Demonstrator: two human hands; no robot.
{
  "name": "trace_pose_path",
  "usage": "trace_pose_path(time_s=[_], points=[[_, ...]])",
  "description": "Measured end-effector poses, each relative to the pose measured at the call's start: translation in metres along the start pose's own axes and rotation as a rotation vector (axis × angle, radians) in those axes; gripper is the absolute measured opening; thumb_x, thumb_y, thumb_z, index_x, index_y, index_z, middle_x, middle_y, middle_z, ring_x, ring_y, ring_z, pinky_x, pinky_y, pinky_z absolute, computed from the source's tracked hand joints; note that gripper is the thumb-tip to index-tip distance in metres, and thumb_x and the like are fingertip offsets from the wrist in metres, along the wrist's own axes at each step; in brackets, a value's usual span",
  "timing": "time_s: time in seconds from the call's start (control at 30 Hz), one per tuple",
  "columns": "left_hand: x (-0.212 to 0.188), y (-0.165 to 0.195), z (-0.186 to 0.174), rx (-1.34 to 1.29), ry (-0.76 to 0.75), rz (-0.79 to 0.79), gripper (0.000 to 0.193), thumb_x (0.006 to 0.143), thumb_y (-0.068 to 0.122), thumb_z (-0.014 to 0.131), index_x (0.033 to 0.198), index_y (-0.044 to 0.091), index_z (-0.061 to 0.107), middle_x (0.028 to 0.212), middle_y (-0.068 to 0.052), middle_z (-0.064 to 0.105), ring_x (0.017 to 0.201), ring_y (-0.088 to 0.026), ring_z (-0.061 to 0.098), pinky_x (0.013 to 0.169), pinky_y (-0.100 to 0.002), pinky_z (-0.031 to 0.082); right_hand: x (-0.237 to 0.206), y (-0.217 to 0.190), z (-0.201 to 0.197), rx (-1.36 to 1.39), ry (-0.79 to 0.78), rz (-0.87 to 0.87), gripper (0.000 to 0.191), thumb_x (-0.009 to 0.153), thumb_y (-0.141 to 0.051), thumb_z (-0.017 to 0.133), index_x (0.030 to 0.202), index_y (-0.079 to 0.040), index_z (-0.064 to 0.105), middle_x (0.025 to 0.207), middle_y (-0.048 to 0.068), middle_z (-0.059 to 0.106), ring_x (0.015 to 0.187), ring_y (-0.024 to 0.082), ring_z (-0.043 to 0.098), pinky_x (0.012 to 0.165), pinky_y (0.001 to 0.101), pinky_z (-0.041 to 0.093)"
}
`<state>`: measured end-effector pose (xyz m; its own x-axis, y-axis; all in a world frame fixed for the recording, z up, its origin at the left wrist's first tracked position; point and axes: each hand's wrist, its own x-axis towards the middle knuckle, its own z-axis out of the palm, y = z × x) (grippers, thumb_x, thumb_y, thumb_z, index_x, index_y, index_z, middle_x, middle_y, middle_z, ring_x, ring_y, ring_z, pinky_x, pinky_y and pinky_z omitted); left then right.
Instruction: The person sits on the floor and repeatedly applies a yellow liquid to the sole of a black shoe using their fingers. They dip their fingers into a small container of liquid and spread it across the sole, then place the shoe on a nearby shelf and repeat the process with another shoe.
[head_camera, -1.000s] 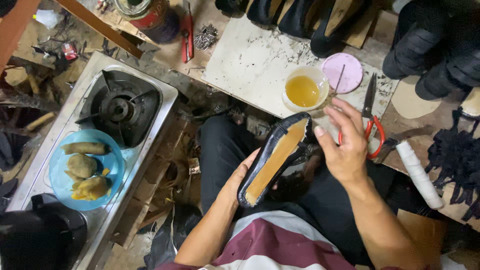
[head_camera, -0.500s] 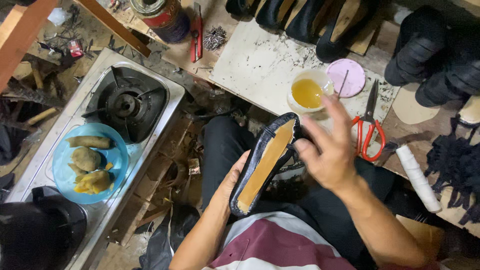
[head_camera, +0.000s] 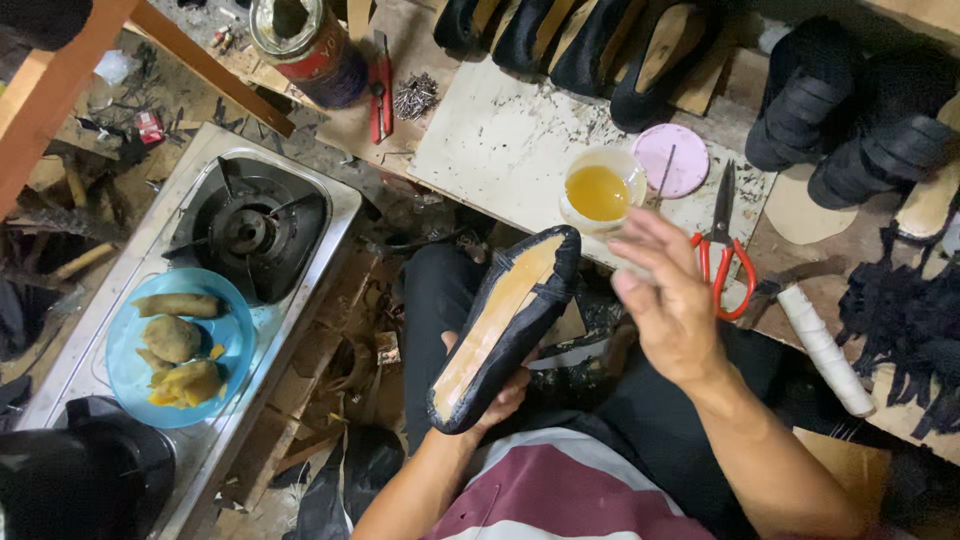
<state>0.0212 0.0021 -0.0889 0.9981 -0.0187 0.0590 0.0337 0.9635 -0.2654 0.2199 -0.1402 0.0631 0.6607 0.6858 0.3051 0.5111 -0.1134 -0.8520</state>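
The black shoe, sole side up over your lap, rests gripped in your left hand while your right hand hovers loose and empty just beside the cup of yellow glue, which a careless reach could likely tip onto the board.

Maroon-white striped shirt — dark trousers — bare forearms.

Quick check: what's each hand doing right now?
Left hand: closed under the black shoe, holding it sole-up.
Right hand: open, empty, beside the glue cup.
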Motion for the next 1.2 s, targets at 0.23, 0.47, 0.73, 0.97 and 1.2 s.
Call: trace_pose_path(time_s=[0.23,0.47,0.73,0.97,1.2], points=[[0.000,0.013,0.003,0.329,-0.009,-0.186,0.109,0.091,0.080,0.063,0.158,-0.003,0.037,0.124,-0.026,0.065,0.092,-0.032,0.069,0.070,-0.036,0.058,-0.003,0.020,0.021,0.734,0.026,0.287,0.077,0.094,-0.005,0.058,0.163,-0.003,0.024,0.165,0.019,0.033,0.137,0.032,0.053,0.114,0.0410,0.046],[-0.011,0.002,0.066,0.769,0.356,0.020,0.078,0.094,0.046,0.067,0.152,0.000,0.043,0.136,-0.016,0.062,0.114,-0.025,0.067,0.095,-0.041,0.057,0.005,0.028,0.002,0.969,0.152,0.293,0.098,0.075,0.010,0.053,0.165,-0.008,0.021,0.152,0.024,0.042,0.117,0.040,0.062,0.098,0.0472,0.055],[0.000,-0.010,0.072,0.787,0.475,0.241,0.079,0.087,0.041,0.073,0.146,-0.001,0.043,0.140,-0.016,0.060,0.121,-0.026,0.065,0.101,-0.042,0.056,-0.002,0.039,-0.011,1.050,0.242,0.166,0.093,0.081,0.006,0.053,0.167,-0.007,0.020,0.160,0.024,0.036,0.124,0.037,0.060,0.106,0.0455,0.051],[0.028,0.032,0.135,1.028,0.362,0.566,0.088,0.084,0.054,0.071,0.149,0.002,0.043,0.141,-0.012,0.060,0.126,-0.026,0.061,0.104,-0.042,0.052,-0.028,0.078,-0.008,0.578,0.153,0.127,0.072,0.092,-0.008,0.058,0.158,-0.002,0.030,0.153,0.022,0.044,0.127,0.028,0.060,0.106,0.0413,0.051],[0.117,0.113,0.249,1.210,0.034,0.827,0.060,0.104,0.036,0.061,0.152,0.004,0.045,0.144,-0.010,0.059,0.128,-0.023,0.061,0.106,-0.043,0.052,-0.070,0.090,0.042,0.443,-0.211,0.367,0.055,0.086,-0.011,0.066,0.139,-0.003,0.055,0.137,0.012,0.061,0.110,0.021,0.071,0.080,0.0319,0.063]])
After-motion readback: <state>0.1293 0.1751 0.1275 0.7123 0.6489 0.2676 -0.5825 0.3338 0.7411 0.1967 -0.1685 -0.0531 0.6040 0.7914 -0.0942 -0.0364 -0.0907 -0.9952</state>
